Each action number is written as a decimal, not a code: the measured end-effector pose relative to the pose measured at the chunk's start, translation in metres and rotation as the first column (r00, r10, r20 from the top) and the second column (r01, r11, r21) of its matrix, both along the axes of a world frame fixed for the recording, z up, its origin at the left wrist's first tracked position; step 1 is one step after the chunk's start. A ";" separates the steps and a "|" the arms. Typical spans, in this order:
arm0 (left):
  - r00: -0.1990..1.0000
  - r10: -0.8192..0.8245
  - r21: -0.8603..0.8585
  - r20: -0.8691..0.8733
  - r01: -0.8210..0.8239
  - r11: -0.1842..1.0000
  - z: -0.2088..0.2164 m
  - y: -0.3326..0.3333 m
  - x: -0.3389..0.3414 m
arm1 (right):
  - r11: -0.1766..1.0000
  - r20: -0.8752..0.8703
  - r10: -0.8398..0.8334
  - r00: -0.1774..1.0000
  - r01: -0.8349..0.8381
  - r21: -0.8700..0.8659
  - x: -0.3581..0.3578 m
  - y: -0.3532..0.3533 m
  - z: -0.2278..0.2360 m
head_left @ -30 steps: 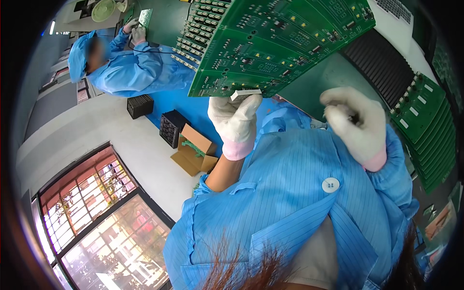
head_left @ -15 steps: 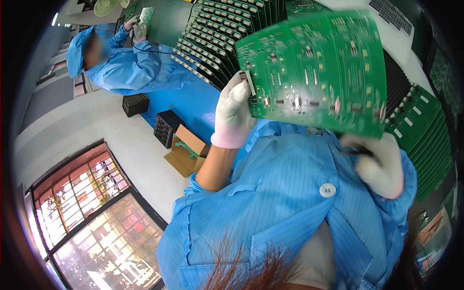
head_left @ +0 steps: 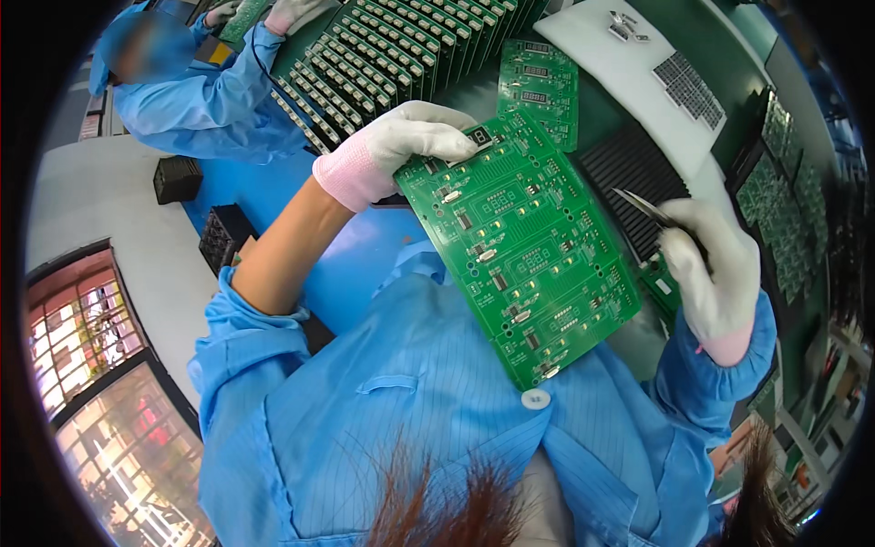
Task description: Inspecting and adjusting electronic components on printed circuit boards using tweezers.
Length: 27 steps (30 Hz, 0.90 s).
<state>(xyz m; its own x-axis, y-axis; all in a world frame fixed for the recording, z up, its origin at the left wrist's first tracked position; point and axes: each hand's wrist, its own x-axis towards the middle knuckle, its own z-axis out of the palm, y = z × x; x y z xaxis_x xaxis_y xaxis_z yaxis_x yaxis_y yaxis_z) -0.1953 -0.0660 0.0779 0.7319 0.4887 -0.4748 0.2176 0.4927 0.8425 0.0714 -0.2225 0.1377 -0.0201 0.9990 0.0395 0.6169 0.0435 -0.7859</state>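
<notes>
A large green circuit board [head_left: 538, 283] slants across the front of my blue smock, its component side facing up. My white-gloved left hand [head_left: 415, 137] is closed on its far left corner, the thumb beside a small black digit display [head_left: 479, 136]. Along the board run several printed display outlines with small parts around them. To the right of the board, my gloved right hand [head_left: 715, 260] is closed round metal tweezers [head_left: 647, 208]. Their tips point up and left, apart from the board, and nothing shows between them.
Rows of upright circuit boards [head_left: 392, 46] stand at the far side. Another board [head_left: 540, 96] with displays lies beyond mine, near a black ribbed rack [head_left: 629, 169]. A white sheet [head_left: 583, 32] carries small loose parts. A co-worker [head_left: 200, 91] works at far left; black crates [head_left: 223, 235] sit below.
The board has come down and turned, and its blur is gone. My left hand has moved left. My right hand has risen from the board's lower right edge, with the tweezers now plainly visible.
</notes>
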 end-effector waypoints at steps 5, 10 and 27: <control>0.998 -0.056 0.072 0.006 0.055 0.996 0.006 -0.003 0.008 | 0.987 0.185 0.044 0.982 -0.071 0.141 -0.014 0.035 -0.006; 0.997 -0.078 0.084 -0.017 0.079 0.993 0.008 -0.004 0.013 | 0.881 0.345 0.217 0.913 -0.335 0.335 -0.032 0.067 -0.016; 0.980 -0.188 0.086 0.071 0.182 0.980 0.021 -0.017 0.013 | 0.979 0.169 0.034 0.985 -0.067 0.191 -0.023 0.029 -0.024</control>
